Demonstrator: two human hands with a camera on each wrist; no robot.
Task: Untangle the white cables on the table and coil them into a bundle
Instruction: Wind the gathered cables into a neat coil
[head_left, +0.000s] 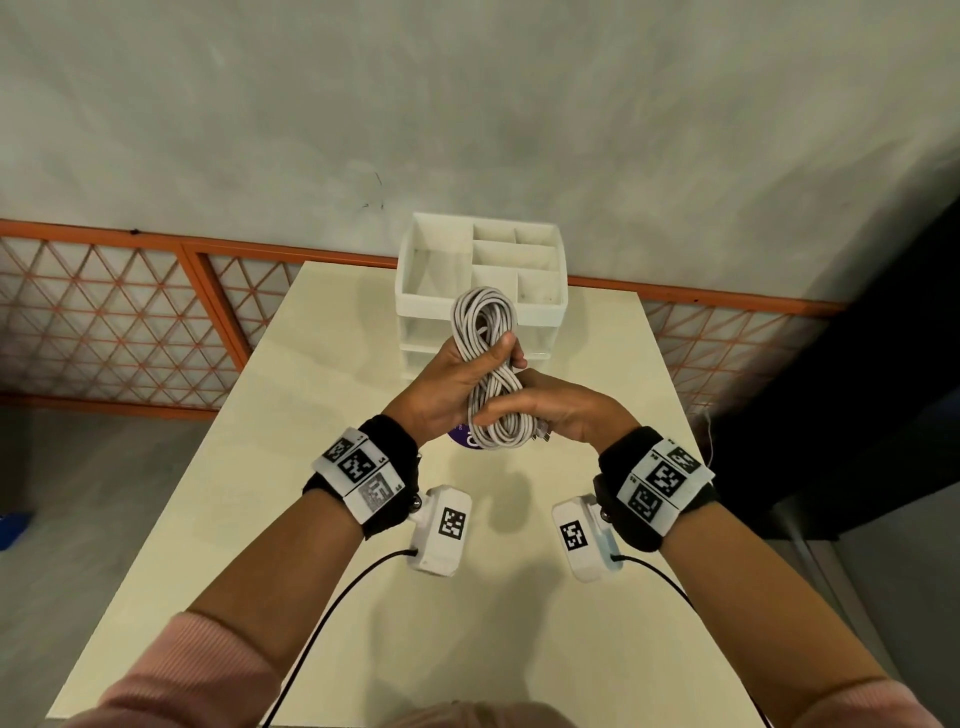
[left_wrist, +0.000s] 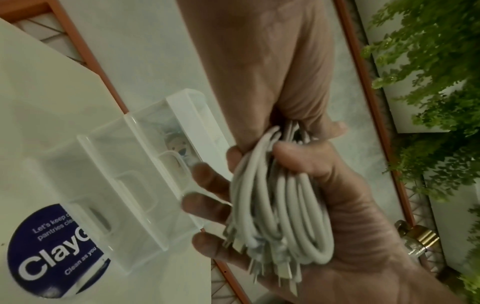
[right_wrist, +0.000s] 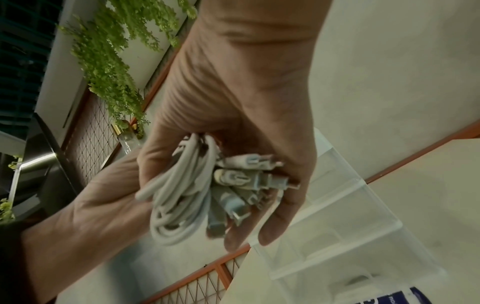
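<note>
both hands hold the coiled bundle of white cables (head_left: 488, 374) above the cream worktop (head_left: 363, 571): left hand (head_left: 452, 384) wraps its middle, right hand (head_left: 566, 410) curls round the lower loop and plugs, near the white plastic organiser (head_left: 431, 280).

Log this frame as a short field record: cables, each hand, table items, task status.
cables: white cable bundle coiled in loops, held above the table, plug ends gathered at its lower end
left hand: left hand grips the bundle's middle
right hand: right hand holds the lower loops and plugs
table items: white organizer with compartments at the far edge; round blue sticker on the tabletop
status: cables look coiled; no loose cable seen on the table
</note>
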